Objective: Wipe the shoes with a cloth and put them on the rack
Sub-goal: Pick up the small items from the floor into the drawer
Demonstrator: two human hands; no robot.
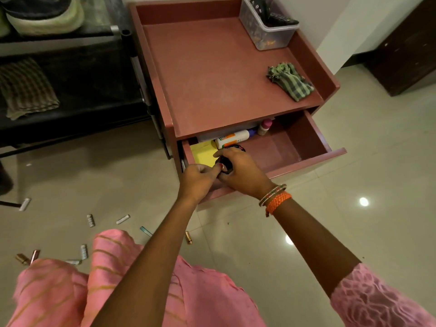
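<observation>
Both hands meeting over the open drawer (313, 142), right hand (238, 171) curling round a small black round tin (225, 165), mostly hidden, left hand (199, 177) pinching its edge, checked cloth (291, 82) lying on the table (212, 79), shoe (44, 14) sitting on the rack (70, 38), cut off at frame top.

Green checked cloth (290, 81) crumpled on cabinet top; shoe (44, 14) on rack (70, 41), top-left.

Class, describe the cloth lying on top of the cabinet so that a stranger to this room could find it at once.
Start at the reddish-brown wooden cabinet with its open drawer. On its flat top, near the right edge, lies a crumpled green-and-white checked cloth. It is the only soft thing there; its sole neighbour, farther back, is a clear plastic box.
</observation>
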